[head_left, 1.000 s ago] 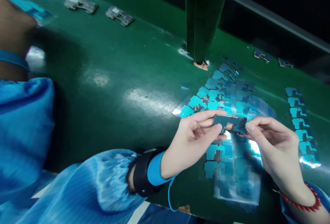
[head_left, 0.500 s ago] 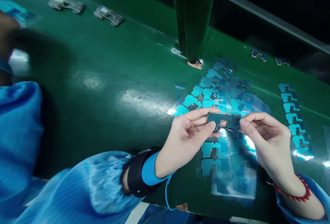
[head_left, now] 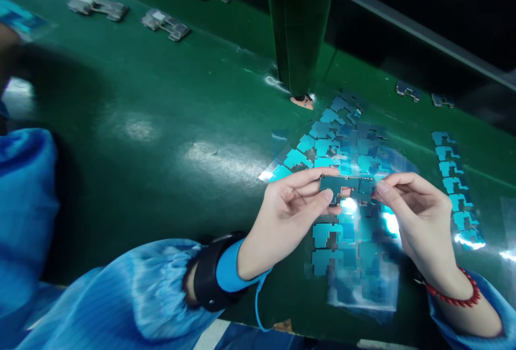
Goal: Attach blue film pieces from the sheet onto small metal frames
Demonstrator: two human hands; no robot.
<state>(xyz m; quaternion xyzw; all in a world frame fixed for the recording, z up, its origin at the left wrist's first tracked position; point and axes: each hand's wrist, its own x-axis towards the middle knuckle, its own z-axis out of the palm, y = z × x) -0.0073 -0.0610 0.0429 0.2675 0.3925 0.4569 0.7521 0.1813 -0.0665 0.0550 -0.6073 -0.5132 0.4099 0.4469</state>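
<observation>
A small dark circuit board (head_left: 357,184) with a notch in its lower edge is held level in front of me. My left hand (head_left: 288,218) is closed around its left end, thumb on the face and fingers behind. The thumb and forefinger of my right hand (head_left: 421,213) are pinched together at the board's right end. Below the board, sheets of shiny blue cut-out film pieces (head_left: 325,235) lie on the green table (head_left: 133,188). A separate strip of such pieces (head_left: 448,168) lies beyond my right hand.
Several more circuit boards (head_left: 165,25) rest toward the back of the table. A dark green post (head_left: 300,27) stands behind the film sheets. Another person's blue sleeve (head_left: 26,199) is at the left edge. A blue cord (head_left: 258,307) hangs from my left wristband.
The view has shifted slightly. Both hands keep hold of the circuit board, which sits at nearly the same angle. The other person's arm at the left has moved slightly out of view.
</observation>
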